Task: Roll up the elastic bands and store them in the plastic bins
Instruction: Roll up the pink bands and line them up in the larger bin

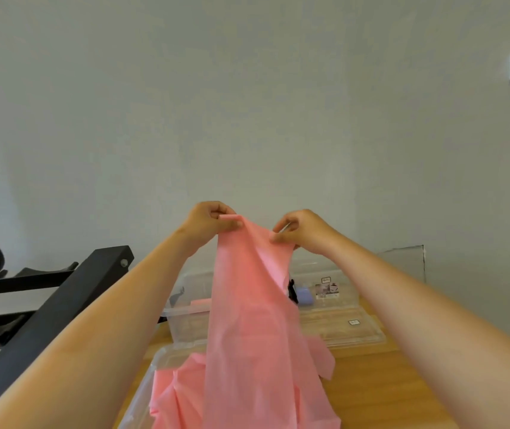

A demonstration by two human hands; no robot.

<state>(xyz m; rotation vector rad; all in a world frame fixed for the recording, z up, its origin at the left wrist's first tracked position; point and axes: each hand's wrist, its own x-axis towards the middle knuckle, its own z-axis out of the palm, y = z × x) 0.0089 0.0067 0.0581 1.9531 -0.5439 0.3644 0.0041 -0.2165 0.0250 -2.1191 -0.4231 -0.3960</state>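
A long pink elastic band (253, 320) hangs down in front of me, held up by its top edge. My left hand (208, 222) pinches the top left corner, which is curled into a small roll. My right hand (301, 232) pinches the top right corner. The band's lower part falls into a clear plastic bin (154, 366) close to me, where more pink band is bunched. Behind it stands a second clear bin (185, 317) with a pink piece inside, partly hidden by the hanging band.
A clear bin lid (349, 332) lies on the wooden table (380, 388) at the right, beside a small lilac object (304, 297). Black metal frame bars (61, 311) stand at the left. A grey wall is behind.
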